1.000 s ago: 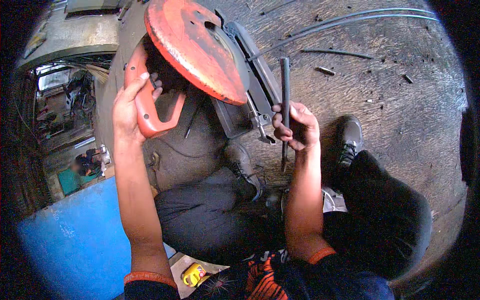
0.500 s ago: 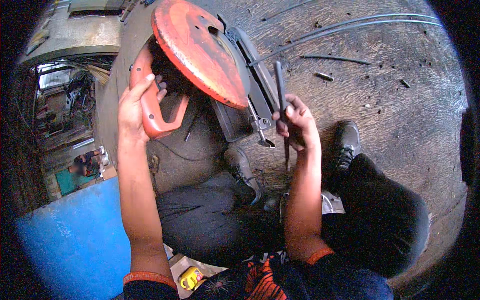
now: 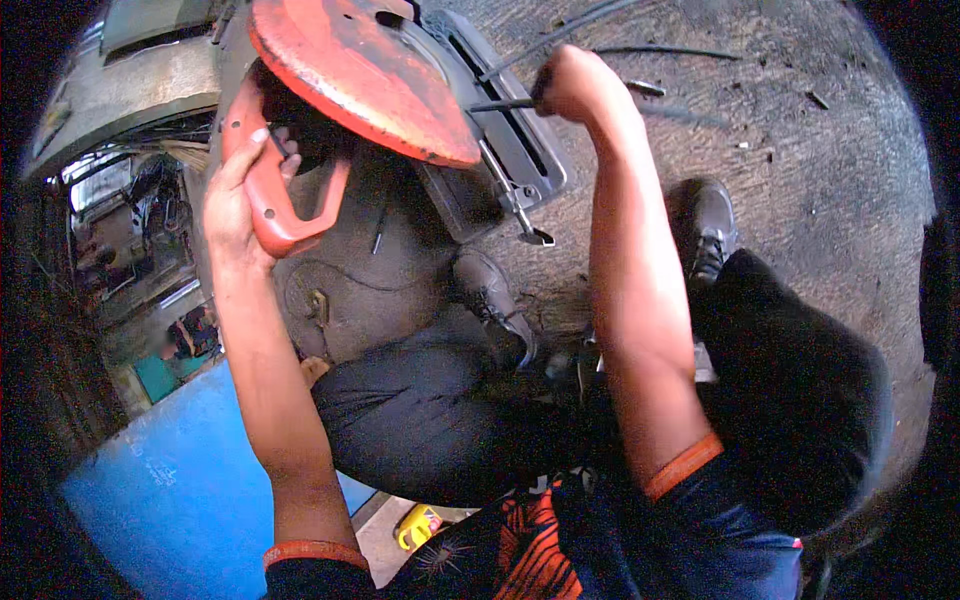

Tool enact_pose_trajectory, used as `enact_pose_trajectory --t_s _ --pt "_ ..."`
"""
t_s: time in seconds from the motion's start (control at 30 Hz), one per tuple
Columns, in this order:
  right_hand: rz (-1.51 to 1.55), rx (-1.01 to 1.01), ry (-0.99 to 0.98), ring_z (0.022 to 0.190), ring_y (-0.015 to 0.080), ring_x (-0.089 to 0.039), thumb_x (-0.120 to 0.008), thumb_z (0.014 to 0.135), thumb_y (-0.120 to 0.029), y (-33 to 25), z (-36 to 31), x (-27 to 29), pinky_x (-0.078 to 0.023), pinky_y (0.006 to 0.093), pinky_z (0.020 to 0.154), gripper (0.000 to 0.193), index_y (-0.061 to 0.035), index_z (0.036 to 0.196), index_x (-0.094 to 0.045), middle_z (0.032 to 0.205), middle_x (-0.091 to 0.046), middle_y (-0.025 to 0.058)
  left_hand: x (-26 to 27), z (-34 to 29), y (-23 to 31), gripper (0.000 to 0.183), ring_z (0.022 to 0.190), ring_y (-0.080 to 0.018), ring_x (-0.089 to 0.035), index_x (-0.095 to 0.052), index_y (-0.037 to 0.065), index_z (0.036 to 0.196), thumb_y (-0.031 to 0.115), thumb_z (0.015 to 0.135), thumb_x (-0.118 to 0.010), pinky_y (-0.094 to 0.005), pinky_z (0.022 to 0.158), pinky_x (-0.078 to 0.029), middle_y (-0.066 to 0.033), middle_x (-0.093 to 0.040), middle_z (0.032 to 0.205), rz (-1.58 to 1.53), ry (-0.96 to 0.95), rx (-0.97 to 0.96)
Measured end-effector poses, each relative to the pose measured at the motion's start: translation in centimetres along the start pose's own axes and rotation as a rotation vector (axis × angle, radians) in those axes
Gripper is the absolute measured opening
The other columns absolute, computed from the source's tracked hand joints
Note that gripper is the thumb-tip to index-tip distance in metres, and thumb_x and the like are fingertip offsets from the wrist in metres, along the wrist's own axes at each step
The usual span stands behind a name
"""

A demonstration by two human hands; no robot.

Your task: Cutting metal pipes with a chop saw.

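A chop saw with a scuffed orange-red blade guard (image 3: 365, 80) stands on the ground in front of me. My left hand (image 3: 238, 200) is wrapped round its orange loop handle (image 3: 283, 222), thumb on the near side. Beyond the guard's right edge, my right hand (image 3: 575, 85) is closed in a fist on a dark metal rod (image 3: 503, 104). The rod points left across the saw's grey base (image 3: 548, 165), its tip close to the guard and blade area. Whether the rod touches the blade I cannot tell. A screw clamp (image 3: 527, 215) sticks out from the base toward me.
Long metal rods (image 3: 560, 40) and a dark bar (image 3: 665, 50) lie on the ground beyond my right hand, with small offcuts (image 3: 817, 100) about. My shoes (image 3: 705, 225) flank the saw's near side. A blue panel (image 3: 170, 480) fills the lower left; another person (image 3: 192, 332) is further off.
My right hand has moved up and away from me with the rod, turning it from upright to nearly level over the saw base. The left hand keeps its hold on the handle.
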State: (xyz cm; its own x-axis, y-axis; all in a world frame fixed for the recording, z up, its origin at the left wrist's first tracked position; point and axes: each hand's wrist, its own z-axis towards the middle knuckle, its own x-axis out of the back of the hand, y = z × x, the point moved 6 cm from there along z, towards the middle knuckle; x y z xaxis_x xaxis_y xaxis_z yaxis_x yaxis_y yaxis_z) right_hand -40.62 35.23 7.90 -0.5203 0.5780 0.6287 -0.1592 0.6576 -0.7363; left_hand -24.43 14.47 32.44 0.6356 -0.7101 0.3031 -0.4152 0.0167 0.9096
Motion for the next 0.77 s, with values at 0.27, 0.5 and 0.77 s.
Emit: enact_pose_trajectory --t_s 0.27,0.5,0.77 --pt "-0.497 0.332 -0.516 0.079 0.0264 -0.067 -0.080 0.060 -0.019 -7.0 5.5 0.9 -0.053 0.0402 0.068 0.029 -0.0084 0.086 -0.073 0.088 -0.070 0.0119 0.1 0.0 -0.2 0.041 0.097 -0.0207 -0.057 -0.048 0.000 0.124 0.014 0.087 -0.060 -0.0350 0.085 -0.047 -0.0111 -0.058 0.108 -0.010 0.010 0.004" --pt "-0.487 0.436 -0.524 0.075 0.0243 -0.067 -0.081 0.058 -0.018 -6.5 6.7 -0.5 -0.054 0.0376 0.065 0.028 -0.0058 0.082 -0.074 0.084 -0.070 0.0112 -0.4 -0.1 0.0 0.044 0.098 -0.0209 -0.057 -0.046 0.001 0.128 0.013 0.087 -0.058 -0.0349 0.086 -0.047 -0.0114 -0.058 0.110 0.016 -0.045 0.002" --pt "-0.259 0.289 -0.675 0.075 0.0297 -0.066 -0.077 0.066 -0.022 -3.3 6.5 -2.1 -0.054 0.0413 0.064 0.026 -0.0069 0.088 -0.073 0.085 -0.069 0.0168 0.0 0.0 -0.1 0.047 0.101 -0.0210 -0.056 -0.044 0.002 0.131 0.013 0.087 -0.058 -0.0351 0.088 -0.046 -0.0113 -0.057 0.115 0.016 -0.004 0.015"
